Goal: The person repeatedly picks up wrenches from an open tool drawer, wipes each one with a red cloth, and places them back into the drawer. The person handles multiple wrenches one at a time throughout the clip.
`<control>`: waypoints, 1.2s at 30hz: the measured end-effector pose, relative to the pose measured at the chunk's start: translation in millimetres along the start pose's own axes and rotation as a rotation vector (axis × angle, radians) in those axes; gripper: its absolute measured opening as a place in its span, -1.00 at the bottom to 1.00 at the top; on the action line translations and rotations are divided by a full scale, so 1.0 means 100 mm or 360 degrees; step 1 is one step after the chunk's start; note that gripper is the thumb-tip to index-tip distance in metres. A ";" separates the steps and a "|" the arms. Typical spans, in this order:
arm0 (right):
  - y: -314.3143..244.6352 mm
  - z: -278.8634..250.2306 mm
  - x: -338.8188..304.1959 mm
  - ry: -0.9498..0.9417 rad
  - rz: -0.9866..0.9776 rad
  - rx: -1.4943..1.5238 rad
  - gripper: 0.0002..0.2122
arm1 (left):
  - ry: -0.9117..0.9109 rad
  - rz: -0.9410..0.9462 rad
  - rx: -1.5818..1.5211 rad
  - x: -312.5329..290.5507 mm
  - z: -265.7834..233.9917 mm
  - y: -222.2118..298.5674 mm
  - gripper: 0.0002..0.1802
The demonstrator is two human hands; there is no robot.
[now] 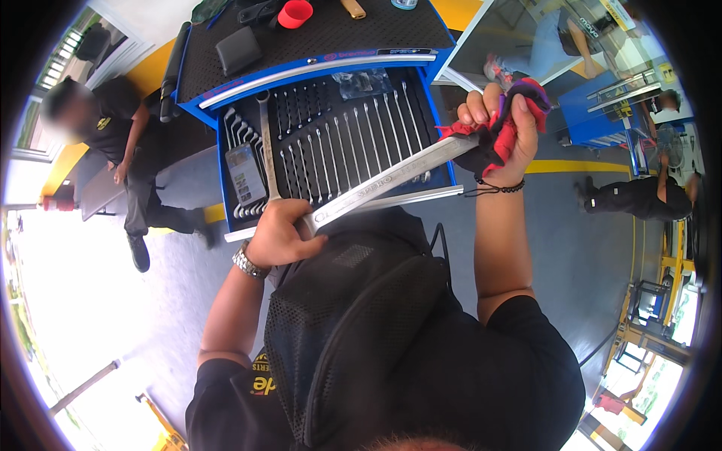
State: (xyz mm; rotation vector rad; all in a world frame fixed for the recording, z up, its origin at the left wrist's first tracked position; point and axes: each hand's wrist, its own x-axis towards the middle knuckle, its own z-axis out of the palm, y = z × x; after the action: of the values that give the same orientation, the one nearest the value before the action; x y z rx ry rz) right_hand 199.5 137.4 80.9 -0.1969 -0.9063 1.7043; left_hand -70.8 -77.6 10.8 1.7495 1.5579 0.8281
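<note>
A long, flat silver wrench (391, 178) slants across my front, above an open tool drawer (342, 201). My left hand (282, 234) is closed around its lower left end. At its upper right end, my right hand (519, 135) grips a red, black and purple cloth (500, 139) bunched around the metal, so that end is hidden. A second large wrench (267, 150) runs up from my left hand over the drawer; whether I hold it too, I cannot tell. Rows of slim combination wrenches (357, 143) lie in the dark drawer liner, with curved wrenches (239, 131) at the left.
The blue tool cabinet's black top (338, 30) carries a black pouch (238, 51) and a red cup-shaped object (295, 13). A phone-like device (244, 173) lies at the drawer's left. One person (120, 150) sits at left; another (639, 197) is at far right, near a blue cabinet (590, 113).
</note>
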 end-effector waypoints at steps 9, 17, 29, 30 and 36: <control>-0.05 0.02 0.12 -0.0707 0.0376 0.0841 -0.64 | -0.0472 -0.0020 -0.0814 -0.01 0.08 -0.28 -0.61; 0.49 0.48 -0.08 -0.0354 0.0070 0.0331 -0.40 | -0.0369 -0.0354 -0.1569 0.33 0.34 -0.02 -0.47; 0.98 0.11 -0.35 -0.0068 0.0812 -0.0288 -0.78 | 0.0280 0.0081 -0.0854 0.80 0.48 0.31 0.15; 0.93 0.05 -0.35 -0.0028 0.0807 -0.0338 -0.78 | 0.0175 0.0069 -0.0755 0.82 0.42 0.30 0.20; 0.90 -0.03 -0.38 -0.0773 0.0131 -0.2271 -0.76 | 0.0866 0.0471 -0.1537 0.95 0.17 0.44 -0.16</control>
State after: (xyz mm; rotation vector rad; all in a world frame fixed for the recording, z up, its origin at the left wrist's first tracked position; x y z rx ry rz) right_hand 146.4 99.2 7.5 -0.7687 -2.3783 0.8671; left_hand -22.0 11.6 40.0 1.0589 0.8793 1.9236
